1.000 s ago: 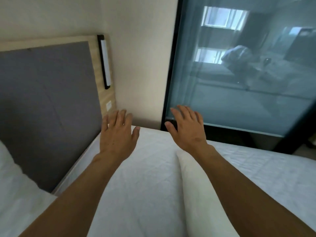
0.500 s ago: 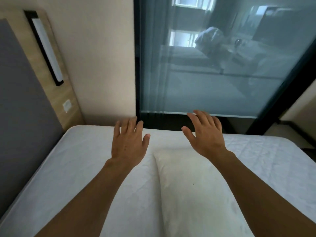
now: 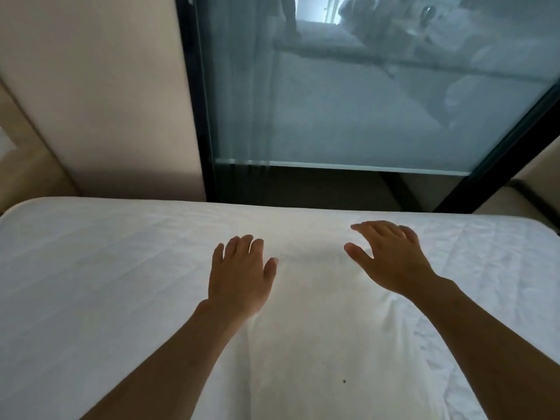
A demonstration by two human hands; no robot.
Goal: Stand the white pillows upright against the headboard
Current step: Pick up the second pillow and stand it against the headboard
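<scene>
A white pillow (image 3: 321, 322) lies flat on the white mattress (image 3: 100, 283), running from the bottom of the view toward the far edge of the bed. My left hand (image 3: 241, 277) is spread open, palm down, over the pillow's far left corner. Over the far right corner hovers my right hand (image 3: 386, 257), palm down with fingers apart. Neither hand grips anything. Only a strip of the headboard's wooden frame (image 3: 27, 165) shows at the far left; its grey panel is out of view.
Beyond the bed's far edge stand a beige wall (image 3: 100, 95) and a dark-framed glass panel (image 3: 363, 95) with reflections in it. A narrow gap separates the mattress from them.
The view has swung right and down, so the headboard has nearly left the frame. Both hands have come down from in front of the wall to the pillow's far corners.
</scene>
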